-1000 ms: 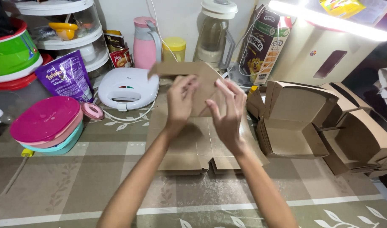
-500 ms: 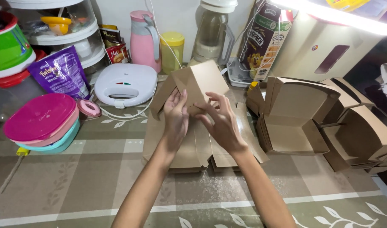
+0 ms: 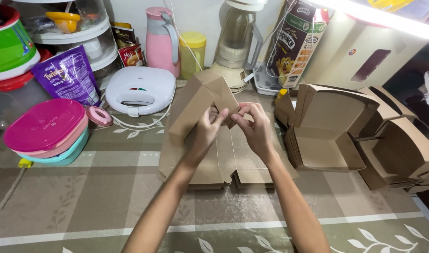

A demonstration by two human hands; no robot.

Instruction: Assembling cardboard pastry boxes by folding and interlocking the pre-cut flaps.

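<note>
Both my hands hold a brown cardboard box blank (image 3: 198,100) that is partly folded up above the table. My left hand (image 3: 206,132) grips its lower middle, fingers curled on a flap. My right hand (image 3: 254,129) pinches the same flap from the right, fingertips meeting the left hand's. Under the hands lies a stack of flat brown cardboard blanks (image 3: 226,166) on the patterned tablecloth (image 3: 83,197).
Folded open cardboard boxes (image 3: 324,129) are nested at the right, more of them (image 3: 401,154) beyond. A white sandwich maker (image 3: 139,89), pink jug (image 3: 160,40), blender (image 3: 238,42) and cereal carton (image 3: 294,44) stand behind. Pink and teal lidded bowls (image 3: 46,131) sit at the left.
The blank was flat against my palms; since then it has been bent up into a peaked shape, and both hands have closed in on one flap at its middle.
</note>
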